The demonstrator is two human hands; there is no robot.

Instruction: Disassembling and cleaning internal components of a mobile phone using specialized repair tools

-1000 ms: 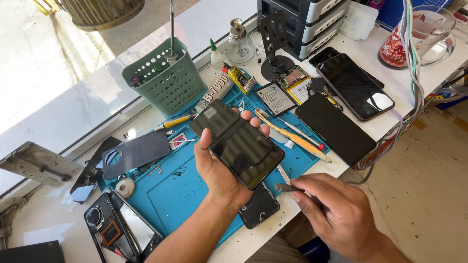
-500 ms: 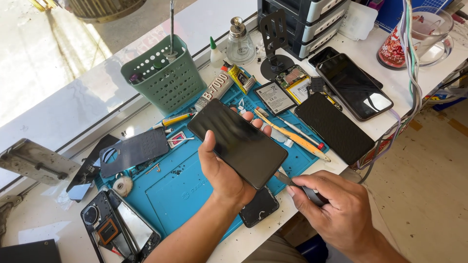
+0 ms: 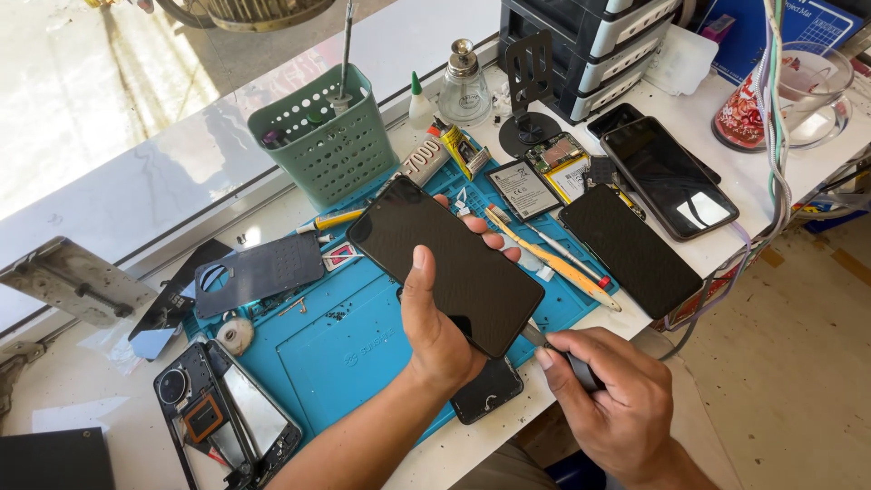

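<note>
Head view: phone screen (image 3: 454, 263) between left fingers (image 3: 490, 238)

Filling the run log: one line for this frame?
left hand: holds black phone | right hand: thin tool at phone's lower edge | over blue mat

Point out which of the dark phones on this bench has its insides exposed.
The phone at the near left corner, partly on the blue mat: its back is off, showing camera and internal parts. The one in the left hand and those at right show only closed dark faces.
</note>
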